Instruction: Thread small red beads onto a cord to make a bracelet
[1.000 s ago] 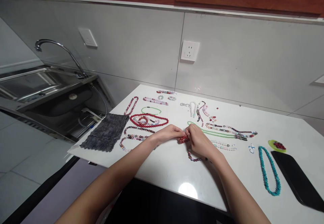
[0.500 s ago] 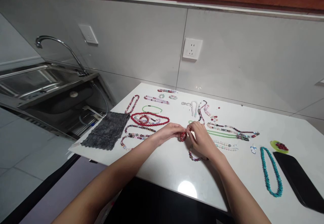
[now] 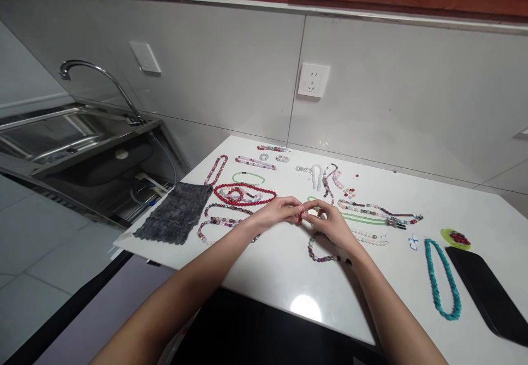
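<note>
Between my two hands, above the middle of the white table (image 3: 264,269), is a small ring of red beads (image 3: 300,218), partly hidden by fingers. My left hand (image 3: 281,211) pinches it from the left. My right hand (image 3: 325,219) closes its thumb and fingertips on its right side, touching the left fingertips. Under and beside my right hand lies a dark multicoloured bead strand (image 3: 319,258). Left of my hands, a long red bead necklace (image 3: 246,203) surrounds smaller strands.
A dark grey cloth (image 3: 175,214) lies at the left. Several bead strands spread along the back. On the right are a turquoise necklace (image 3: 433,282), a black phone (image 3: 487,293) and a yellow-green dish (image 3: 447,237) with red beads. A sink (image 3: 53,134) stands far left.
My right hand has lowered and turned, its fingertips now meeting my left hand's at the red beads. The red bead ring is more covered by fingers than before.
</note>
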`<state>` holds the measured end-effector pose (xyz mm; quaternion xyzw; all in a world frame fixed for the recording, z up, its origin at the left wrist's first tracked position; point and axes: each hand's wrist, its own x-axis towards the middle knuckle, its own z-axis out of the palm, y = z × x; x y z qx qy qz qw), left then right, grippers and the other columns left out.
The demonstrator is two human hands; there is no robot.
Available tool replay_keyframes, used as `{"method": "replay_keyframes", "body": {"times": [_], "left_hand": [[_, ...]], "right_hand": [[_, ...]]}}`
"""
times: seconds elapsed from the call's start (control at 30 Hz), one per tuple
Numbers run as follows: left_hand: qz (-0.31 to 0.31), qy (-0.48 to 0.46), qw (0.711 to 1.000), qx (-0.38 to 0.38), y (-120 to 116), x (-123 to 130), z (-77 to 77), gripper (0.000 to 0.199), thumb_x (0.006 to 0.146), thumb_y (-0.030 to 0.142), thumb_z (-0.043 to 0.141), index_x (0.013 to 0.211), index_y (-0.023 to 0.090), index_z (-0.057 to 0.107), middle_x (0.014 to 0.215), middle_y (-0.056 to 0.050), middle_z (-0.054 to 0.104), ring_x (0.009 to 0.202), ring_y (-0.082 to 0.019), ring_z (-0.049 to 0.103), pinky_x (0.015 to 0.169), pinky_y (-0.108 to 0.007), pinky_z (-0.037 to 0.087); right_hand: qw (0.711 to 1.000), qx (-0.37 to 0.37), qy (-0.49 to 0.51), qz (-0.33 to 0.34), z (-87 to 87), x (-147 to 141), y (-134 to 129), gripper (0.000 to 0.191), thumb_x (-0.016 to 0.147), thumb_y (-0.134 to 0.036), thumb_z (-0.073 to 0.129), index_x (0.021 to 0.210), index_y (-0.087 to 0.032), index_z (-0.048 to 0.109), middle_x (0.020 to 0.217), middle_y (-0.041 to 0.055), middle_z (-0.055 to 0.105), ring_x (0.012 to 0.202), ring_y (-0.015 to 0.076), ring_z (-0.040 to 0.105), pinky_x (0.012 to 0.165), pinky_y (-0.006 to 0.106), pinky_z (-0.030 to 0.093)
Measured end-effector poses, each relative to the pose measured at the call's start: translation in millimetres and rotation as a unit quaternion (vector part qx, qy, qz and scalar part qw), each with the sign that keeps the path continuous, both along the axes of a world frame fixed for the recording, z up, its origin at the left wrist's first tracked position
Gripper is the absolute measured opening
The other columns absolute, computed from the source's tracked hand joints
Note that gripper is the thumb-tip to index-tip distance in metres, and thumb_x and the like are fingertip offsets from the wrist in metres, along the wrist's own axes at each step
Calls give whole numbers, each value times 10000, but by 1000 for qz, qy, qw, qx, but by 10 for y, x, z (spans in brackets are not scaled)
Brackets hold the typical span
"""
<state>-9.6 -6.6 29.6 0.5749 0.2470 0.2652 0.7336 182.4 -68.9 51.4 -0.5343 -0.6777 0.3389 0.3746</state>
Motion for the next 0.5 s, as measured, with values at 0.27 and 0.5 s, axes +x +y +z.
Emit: {"method": "replay_keyframes", "body": {"times": [0.27, 0.5], "left_hand": [[15, 64, 994, 82, -2, 13, 37, 407, 771, 508, 657, 956, 146, 664, 948, -93, 682, 840, -165, 601, 724, -263, 440], [93, 99, 974, 179, 3, 35, 1, 289, 789, 427, 636, 868, 153, 681, 885, -62, 688, 836, -154, 606, 781, -257, 450]], "right_hand": [[994, -48, 101, 8, -59, -83, -15, 218, 817, -378, 636, 957, -215, 601, 969, 39, 654, 908, 182, 603, 783, 303, 441], [992, -65, 106, -10, -95, -91, -20, 191, 830, -382, 604, 921, -215, 618, 876, 39, 663, 763, 179, 607, 678, 310, 438]]}}
